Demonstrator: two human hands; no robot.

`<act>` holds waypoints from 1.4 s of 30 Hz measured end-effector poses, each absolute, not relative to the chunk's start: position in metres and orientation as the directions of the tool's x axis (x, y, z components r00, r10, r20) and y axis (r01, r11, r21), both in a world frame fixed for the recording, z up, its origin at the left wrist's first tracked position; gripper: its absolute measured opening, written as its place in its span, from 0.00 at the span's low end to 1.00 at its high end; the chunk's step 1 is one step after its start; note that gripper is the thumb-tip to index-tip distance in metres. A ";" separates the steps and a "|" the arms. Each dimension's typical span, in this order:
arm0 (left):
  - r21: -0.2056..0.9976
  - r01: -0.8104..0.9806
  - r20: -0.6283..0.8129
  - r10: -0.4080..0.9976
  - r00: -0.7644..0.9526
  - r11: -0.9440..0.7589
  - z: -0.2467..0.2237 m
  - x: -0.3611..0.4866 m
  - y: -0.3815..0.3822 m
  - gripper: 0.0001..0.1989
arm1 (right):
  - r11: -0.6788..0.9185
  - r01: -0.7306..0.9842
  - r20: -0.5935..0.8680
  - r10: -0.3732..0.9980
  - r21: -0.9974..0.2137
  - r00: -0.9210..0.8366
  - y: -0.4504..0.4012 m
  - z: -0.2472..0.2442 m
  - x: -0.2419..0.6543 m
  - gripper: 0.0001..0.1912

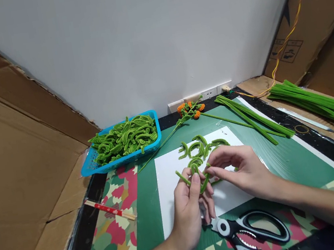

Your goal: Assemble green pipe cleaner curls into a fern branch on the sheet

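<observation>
Between thumb and fingers, my left hand [189, 206] pinches a bent green pipe cleaner [203, 185]. Opposite it, the fingertips of my right hand [241, 168] close on another part of the same pipe cleaner, near its upper end. Both hands are over a white sheet of paper [167, 184]. Just beyond the fingers, several curled green pipe cleaner pieces [196, 150] lie on the paper, some partly hidden by my hands. Scissors [235, 228] with black and grey handles rest below my hands, their blades hidden by my left hand.
A blue basket [122, 161] heaped with curled green pieces stands at the back left. Next to it lies a stem with orange flowers [190, 108]. Long green pipe cleaners [249, 119] are at right, a bigger bundle [324, 105] farther right. Wrapped chopsticks [109, 209] lie left.
</observation>
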State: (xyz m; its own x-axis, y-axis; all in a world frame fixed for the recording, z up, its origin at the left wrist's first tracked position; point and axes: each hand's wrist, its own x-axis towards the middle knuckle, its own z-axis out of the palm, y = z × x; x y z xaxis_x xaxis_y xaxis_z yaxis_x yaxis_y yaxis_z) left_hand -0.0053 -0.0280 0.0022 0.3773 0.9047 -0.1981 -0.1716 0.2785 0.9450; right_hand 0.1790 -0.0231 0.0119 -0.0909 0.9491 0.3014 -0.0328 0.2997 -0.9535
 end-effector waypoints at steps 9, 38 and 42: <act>0.948 -0.131 -0.197 0.861 0.469 0.289 0.002 -0.009 -0.028 0.19 | 0.446 0.116 0.428 0.891 -0.888 -0.150 -0.023 0.010 0.184 0.08; 0.942 -0.112 -0.231 0.853 0.468 0.317 -0.003 -0.013 -0.026 0.16 | 0.503 0.101 0.470 0.850 -0.858 -0.240 -0.025 0.010 0.181 0.15; 0.942 -0.102 -0.241 0.856 0.457 0.320 -0.002 -0.013 -0.028 0.15 | 0.487 0.090 0.458 0.859 -0.869 -0.231 -0.025 0.011 0.182 0.14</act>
State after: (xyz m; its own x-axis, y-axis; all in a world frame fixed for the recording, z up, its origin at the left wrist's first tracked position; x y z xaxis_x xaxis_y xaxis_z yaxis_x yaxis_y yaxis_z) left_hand -0.0134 -0.0275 -0.0023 0.4570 0.8562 -0.2409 -0.1025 0.3197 0.9419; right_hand 0.1820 -0.0248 0.0114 -0.2306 0.8587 0.4576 0.0896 0.4870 -0.8688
